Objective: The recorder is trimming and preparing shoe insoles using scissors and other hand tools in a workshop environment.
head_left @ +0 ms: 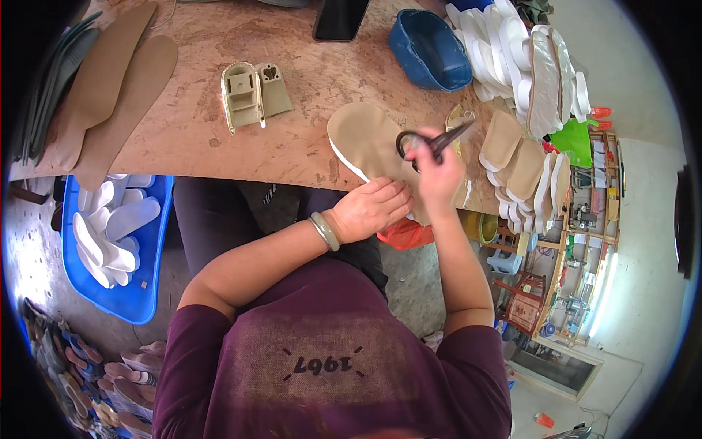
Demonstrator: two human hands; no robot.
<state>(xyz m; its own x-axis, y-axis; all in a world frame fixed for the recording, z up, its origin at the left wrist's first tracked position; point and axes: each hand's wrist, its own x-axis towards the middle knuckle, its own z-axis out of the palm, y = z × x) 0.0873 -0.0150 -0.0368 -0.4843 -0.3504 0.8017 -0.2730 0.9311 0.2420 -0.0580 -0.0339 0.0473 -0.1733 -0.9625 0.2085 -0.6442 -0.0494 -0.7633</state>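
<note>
1. One sole (pixel 362 135) lies on the wooden table (pixel 197 143), near the edge closest to the person and somewhat right of centre.
2. Its upper face is a plain, matte tan, with soft, shallow shading across it.
3. Its wide end is smoothly rounded and points up and left; a white layer shows as a thin band along the left side.
4. The sole narrows toward the person's hands, which cover much of that part; its full outline there cannot be made out.
5. The left hand (pixel 373 208) lies over the sole's narrower part, back of the hand up, fingers close together. Its thumb is hidden, so I cannot tell whether it pinches the sole or only presses on it.
6. The right hand (pixel 441 172) is closed around dark scissors (pixel 453 134), above the sole's right side. One finger loop sticks out to the left and the blades point up and right, slightly blurred.
7. Just right of the scissors, more tan-faced, white-edged soles (pixel 525 168) lie in overlapping stacks, matching the handled one in colour.
8. Left of the sole, well apart from it, stand two beige moulded pieces (pixel 243 94).
</note>
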